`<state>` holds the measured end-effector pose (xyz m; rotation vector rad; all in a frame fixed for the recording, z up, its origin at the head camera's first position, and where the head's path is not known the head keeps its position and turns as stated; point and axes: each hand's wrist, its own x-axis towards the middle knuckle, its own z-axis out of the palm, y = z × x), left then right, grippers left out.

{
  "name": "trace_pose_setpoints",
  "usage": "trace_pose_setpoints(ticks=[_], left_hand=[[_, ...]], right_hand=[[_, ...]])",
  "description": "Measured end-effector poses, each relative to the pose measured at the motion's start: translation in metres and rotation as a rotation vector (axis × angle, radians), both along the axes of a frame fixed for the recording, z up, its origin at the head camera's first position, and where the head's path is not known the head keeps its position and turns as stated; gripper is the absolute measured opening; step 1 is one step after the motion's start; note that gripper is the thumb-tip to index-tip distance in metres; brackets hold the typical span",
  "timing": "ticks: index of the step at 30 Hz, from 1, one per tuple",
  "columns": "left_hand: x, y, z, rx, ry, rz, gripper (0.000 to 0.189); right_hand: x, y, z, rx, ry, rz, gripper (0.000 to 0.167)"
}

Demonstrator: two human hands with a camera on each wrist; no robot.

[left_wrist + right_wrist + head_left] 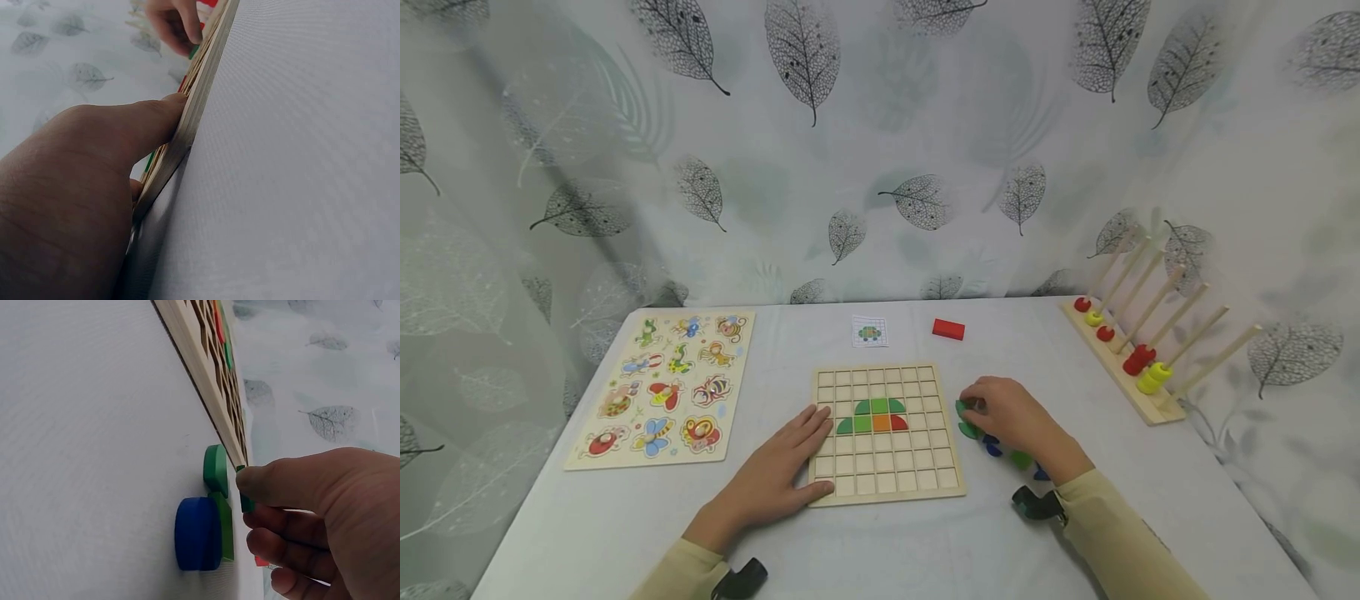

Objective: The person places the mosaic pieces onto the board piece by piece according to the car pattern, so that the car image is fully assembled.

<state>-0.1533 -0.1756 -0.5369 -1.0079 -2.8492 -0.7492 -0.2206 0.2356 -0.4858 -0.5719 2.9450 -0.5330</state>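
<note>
A wooden grid board (887, 483) lies in the middle of the table, with green, orange and red pieces (874, 417) set in some of its squares. My left hand (775, 475) rests on the board's left side, fingers straight over the edge and thumb at the front corner. Right of the board, my right hand (1011, 412) pinches a small green piece (245, 490) between thumb and index finger. Beneath and beside that hand lie loose pieces: a rounded dark green one (216, 470), a lighter green one (226, 528) and a blue one (199, 534).
A pattern card (870, 332) and a red block (948, 329) lie behind the board. To the left is an insect puzzle board (662, 387). At the right stands a wooden peg rack (1120, 358) with red and yellow beads. A leaf-print curtain (880, 150) hangs behind.
</note>
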Motion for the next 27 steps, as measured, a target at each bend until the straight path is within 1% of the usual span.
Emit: trace_pose_setpoints(ticks=[6, 9, 20, 27], left_hand=[[0.000, 0.001, 0.000, -0.003, 0.015, -0.002, 0.092], [0.000, 0.001, 0.001, -0.003, 0.017, -0.002, 0.091], [0.000, 0.001, 0.000, 0.000, 0.012, -0.001, 0.092], [0.000, 0.001, 0.002, -0.003, 0.011, -0.004, 0.092]], right_hand=[[0.001, 0.000, 0.003, -0.048, 0.032, 0.011, 0.024], [0.001, -0.001, 0.005, -0.054, 0.038, 0.008, 0.024], [0.003, -0.005, 0.012, -0.068, 0.023, 0.011, 0.021], [0.007, -0.006, 0.013, -0.085, 0.071, 0.038, 0.021]])
